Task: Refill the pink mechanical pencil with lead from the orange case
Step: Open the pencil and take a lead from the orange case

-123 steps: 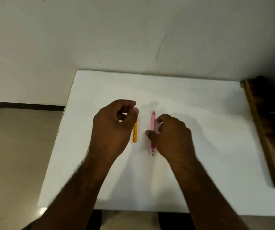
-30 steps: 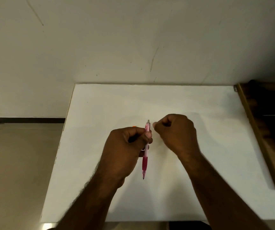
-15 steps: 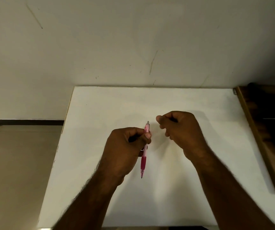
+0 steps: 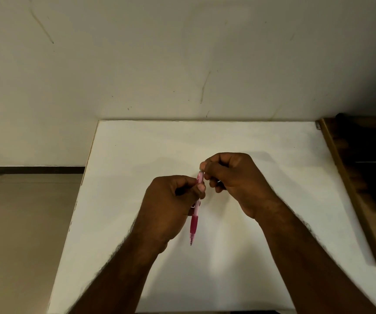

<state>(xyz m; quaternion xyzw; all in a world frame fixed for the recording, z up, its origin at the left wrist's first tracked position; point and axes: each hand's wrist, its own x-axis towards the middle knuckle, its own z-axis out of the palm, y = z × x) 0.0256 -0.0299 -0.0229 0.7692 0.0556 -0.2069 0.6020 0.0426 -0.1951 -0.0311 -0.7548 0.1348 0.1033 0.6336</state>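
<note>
Overhead, a pale wall (image 4: 182,53) fills the upper half of the view, marked by a few thin cracks and scuffs. Below it a white table (image 4: 261,223) runs from the wall toward the person, with a beige floor (image 4: 19,223) to its left and a dark wooden piece of furniture (image 4: 363,166) against its right edge. Both forearms reach in from the bottom and meet above the middle of the table. The left hand (image 4: 171,205) is curled round the pink mechanical pencil (image 4: 195,219), thumb and forefinger gripping the upper barrel, so that the pencil stands nearly upright, held above the tabletop, with its darker pink grip and metal tip pointing down toward the person. The right hand (image 4: 234,182) sits just beside and slightly beyond the left, its fingers curled in, with thumb and forefinger pinching at the pencil's top end; whether a cap or a lead lies between those fingertips is too small to tell. The orange case does not show anywhere in the view.
</note>
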